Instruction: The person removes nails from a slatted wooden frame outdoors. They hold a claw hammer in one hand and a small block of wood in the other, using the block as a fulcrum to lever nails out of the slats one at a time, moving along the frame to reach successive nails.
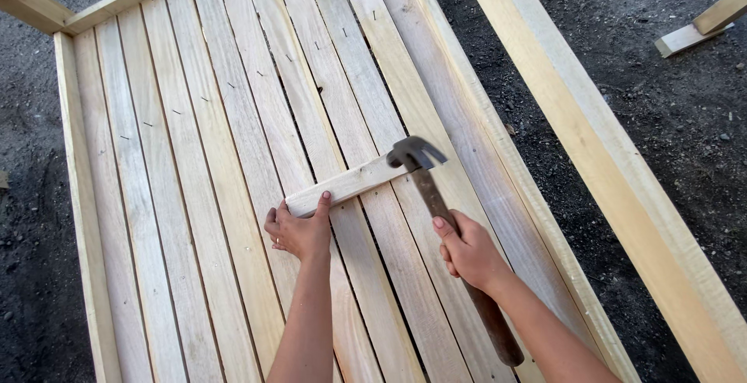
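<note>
Nearest the camera: two bare forearms reaching forward over a slatted panel (194,196) of pale planks, laid flat above dark gravel ground (661,157).

Right hand (467,254) wrapped tight around the brown wooden handle of a claw hammer (436,204), gripping near mid-handle, with the butt end running back past the wrist. Steel head down at the right end of a short wood batten (346,184), seemingly touching it, claw pointing right.

Left hand (299,231) pressed flat, fingers spread over the batten's left end, thumb on the upper edge, pinning it crosswise over several slats. Not curled around anything, just bearing down.

Batten lying at a slight slant across the panel's middle, just ahead of both hands.

Handling, as a judgement: batten light, stiff, dry and rough-sawn, so unlikely to slip under a palm but liable to splinter or split near the ends. Best held down at the end away from the hammer head, fingers well clear of the strike spot. Hammer top-heavy, all weight in the head; handle smooth and worn-looking, so a firm full-fist grip lower on the shaft likely gives more swing, a mid-shaft grip more control.

Around: row of small dark nails (257,73) across the far slats, long pale beam (622,173) lying to the right, timber offcut (685,38) on the ground at top right.
</note>
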Demonstrator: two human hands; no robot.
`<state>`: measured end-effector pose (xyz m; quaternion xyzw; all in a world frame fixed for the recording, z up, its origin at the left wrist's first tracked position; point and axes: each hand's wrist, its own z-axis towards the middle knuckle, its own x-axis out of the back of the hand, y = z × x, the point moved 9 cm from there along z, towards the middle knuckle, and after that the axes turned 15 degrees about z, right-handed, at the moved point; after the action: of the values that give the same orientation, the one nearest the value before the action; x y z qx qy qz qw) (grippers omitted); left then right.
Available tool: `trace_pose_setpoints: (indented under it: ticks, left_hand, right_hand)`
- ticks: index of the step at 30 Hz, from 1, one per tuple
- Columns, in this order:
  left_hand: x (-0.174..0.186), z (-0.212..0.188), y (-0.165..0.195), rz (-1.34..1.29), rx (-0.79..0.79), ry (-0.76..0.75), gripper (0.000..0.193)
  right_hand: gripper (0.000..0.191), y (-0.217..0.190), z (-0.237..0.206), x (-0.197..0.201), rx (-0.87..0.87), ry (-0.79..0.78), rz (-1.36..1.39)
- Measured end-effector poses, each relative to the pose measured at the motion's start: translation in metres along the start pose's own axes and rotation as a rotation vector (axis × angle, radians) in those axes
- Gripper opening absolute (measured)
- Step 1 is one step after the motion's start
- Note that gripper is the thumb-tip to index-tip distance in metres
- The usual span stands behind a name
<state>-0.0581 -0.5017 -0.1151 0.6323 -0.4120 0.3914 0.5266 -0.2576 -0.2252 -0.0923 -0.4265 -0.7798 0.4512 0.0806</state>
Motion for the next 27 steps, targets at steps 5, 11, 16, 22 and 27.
trace_pose_setpoints:
  ticks: [5, 11, 16, 22, 27]
  left_hand:
    - [0.017, -0.010, 0.022, -0.801, -0.137, -0.048, 0.073]
    - [0.024, -0.061, 0.117, -1.108, -0.483, -0.316, 0.063]
    - [0.005, -0.103, 0.197, -0.837, -0.695, -0.384, 0.046]
    - [0.035, -0.131, 0.167, -0.754, -0.890, -0.095, 0.036]
    - [0.012, -0.064, 0.113, -1.193, -0.307, -0.427, 0.043]
  right_hand:
    - [0.036, -0.025, -0.016, 0.047, 0.114, 0.137, 0.104]
    - [0.036, -0.030, -0.025, 0.094, 0.151, 0.270, 0.060]
    - [0.037, -0.014, -0.031, 0.103, 0.115, 0.290, 0.044]
    - [0.039, -0.008, -0.037, 0.111, 0.139, 0.311, -0.105]
    - [0.039, -0.009, -0.045, 0.105, 0.151, 0.317, -0.211]
